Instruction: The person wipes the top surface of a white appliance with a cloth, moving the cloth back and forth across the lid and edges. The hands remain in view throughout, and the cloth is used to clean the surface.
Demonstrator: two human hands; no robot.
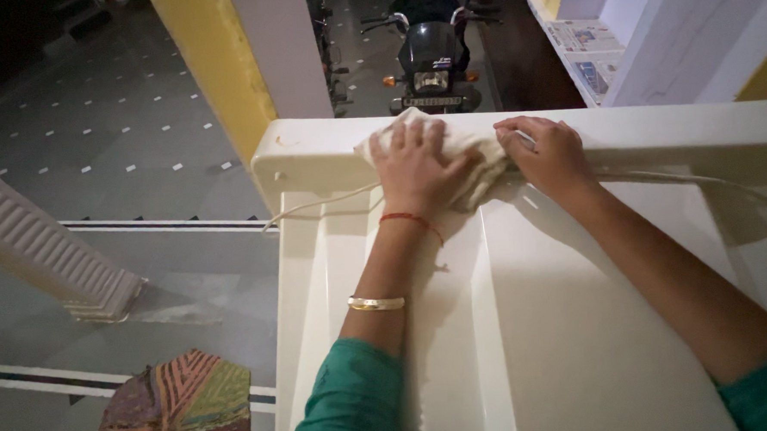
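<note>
Left hand (413, 164) flat on cloth (467, 156)

A soft, matt off-white cloth (450, 156) with a crumpled weave lies against the smooth, faintly glossy cream plastic panel (569, 319), a thin pale cord (314, 208) trailing across it, above a dull speckled stone floor (112, 124) and a shiny black motorbike (431, 50)

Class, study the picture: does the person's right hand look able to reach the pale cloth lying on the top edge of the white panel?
Probably yes. The right hand rests on the white panel right beside the pale cloth, seemingly touching its edge. Nothing lies between them; the left hand covers only the cloth's other part.
</note>
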